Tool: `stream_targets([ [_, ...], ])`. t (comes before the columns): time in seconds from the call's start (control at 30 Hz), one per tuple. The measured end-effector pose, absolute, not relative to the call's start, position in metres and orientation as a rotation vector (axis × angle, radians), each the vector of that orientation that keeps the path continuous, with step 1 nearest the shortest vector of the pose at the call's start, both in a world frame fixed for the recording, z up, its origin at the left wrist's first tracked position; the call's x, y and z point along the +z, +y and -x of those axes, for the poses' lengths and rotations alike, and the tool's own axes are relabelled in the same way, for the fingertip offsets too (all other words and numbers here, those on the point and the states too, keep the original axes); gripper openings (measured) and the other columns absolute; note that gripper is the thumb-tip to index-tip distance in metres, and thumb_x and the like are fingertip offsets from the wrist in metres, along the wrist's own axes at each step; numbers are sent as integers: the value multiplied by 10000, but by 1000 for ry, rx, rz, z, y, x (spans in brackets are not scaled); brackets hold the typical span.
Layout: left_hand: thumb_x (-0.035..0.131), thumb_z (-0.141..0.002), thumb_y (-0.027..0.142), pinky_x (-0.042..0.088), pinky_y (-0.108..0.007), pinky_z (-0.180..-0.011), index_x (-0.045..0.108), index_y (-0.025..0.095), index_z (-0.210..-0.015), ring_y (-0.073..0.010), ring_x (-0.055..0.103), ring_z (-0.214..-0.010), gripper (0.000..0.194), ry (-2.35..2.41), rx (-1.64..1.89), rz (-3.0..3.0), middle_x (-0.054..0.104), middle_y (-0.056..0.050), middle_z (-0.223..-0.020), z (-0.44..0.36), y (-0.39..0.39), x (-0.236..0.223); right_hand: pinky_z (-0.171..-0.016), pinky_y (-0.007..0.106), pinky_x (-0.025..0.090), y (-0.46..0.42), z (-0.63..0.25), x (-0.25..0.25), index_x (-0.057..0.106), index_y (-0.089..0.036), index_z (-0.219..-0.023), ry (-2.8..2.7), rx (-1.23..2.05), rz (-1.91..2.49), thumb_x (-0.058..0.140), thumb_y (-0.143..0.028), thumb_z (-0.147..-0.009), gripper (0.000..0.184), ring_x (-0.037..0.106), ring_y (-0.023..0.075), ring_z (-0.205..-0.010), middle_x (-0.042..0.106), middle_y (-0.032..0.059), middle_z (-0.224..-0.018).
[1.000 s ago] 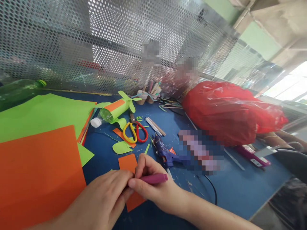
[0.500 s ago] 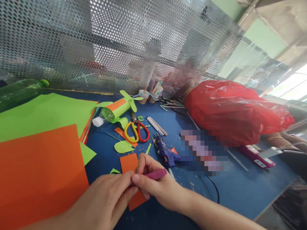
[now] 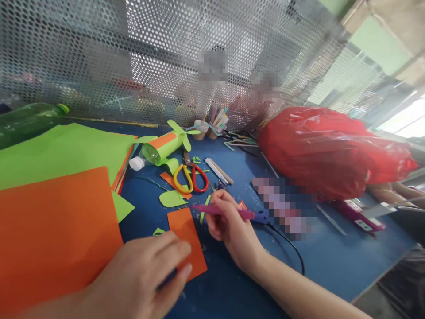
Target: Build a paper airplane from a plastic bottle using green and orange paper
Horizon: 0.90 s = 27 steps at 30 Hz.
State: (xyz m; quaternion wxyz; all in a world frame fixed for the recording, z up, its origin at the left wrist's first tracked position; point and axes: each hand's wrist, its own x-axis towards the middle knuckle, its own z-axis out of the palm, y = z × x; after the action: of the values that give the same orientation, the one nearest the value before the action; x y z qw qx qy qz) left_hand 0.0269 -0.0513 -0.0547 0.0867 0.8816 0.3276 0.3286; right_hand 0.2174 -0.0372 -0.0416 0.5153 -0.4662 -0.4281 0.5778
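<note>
My right hand is closed around a magenta felt-tip pen, holding it above the blue table with one end toward the left. On the table below lies a small orange paper rectangle. Over its left edge is my left hand, thumb and fingers apart; I see nothing held in it. Behind my right hand, a blue glue gun is mostly covered. Scissors with one yellow and one red handle lie beyond, beside a light green paper cutout.
Large orange and green sheets cover the left. A paper-wrapped bottle lies behind the scissors. Cups of sticks stand by the perforated screen. At right are a red plastic bag, the glue gun's cord and another person's arm.
My hands have parted. The right hand has lifted the pen up and to the right, off the orange rectangle; the left hand's fingers have loosened, leaving more of the rectangle showing.
</note>
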Motion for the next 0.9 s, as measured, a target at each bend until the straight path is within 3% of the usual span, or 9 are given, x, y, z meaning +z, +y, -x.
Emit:
stream_targets([
  [0.1,324,-968,319,540,-264,-516,622,209,-1048,-165,687,-632,328,778,883,-3033,725,-59,-1011,-25,-62,-65,-537,205,326,-36,-217,-40,454,-209,-814,-1209,1320,1220,600,-299,-835,172,404,94,-563,483,-67,-615],
  [0.27,242,-980,353,508,-282,-425,637,184,-1104,-167,662,-561,447,679,594,-3235,727,-69,-1027,-25,-69,-73,-503,213,282,-38,-214,-38,405,-212,-737,-1351,1245,1274,603,-333,-841,254,323,86,-533,398,-78,-609],
  [0.43,286,-972,324,505,-284,-432,632,182,-1131,-165,660,-584,406,680,618,-3190,723,-56,-1038,-26,-68,-72,-492,202,333,-38,-213,-42,410,-212,-685,-1429,1240,1270,620,-221,-782,231,345,84,-529,405,-71,-606],
  [0.67,308,-947,234,472,-268,-438,628,178,-1118,-158,655,-582,367,714,645,-3170,717,-65,-1066,-25,-70,-73,-604,270,505,-36,-212,-47,394,-219,-668,-1310,1294,1255,635,-294,-815,292,482,91,-540,391,-72,-622],
  [0.9,330,-951,272,476,-264,-464,622,187,-1119,-159,661,-606,348,669,577,-3177,725,-57,-1046,-26,-67,-73,-535,221,458,-36,-212,-47,395,-218,-642,-1394,1231,1277,611,-233,-803,270,439,82,-516,402,-68,-599],
])
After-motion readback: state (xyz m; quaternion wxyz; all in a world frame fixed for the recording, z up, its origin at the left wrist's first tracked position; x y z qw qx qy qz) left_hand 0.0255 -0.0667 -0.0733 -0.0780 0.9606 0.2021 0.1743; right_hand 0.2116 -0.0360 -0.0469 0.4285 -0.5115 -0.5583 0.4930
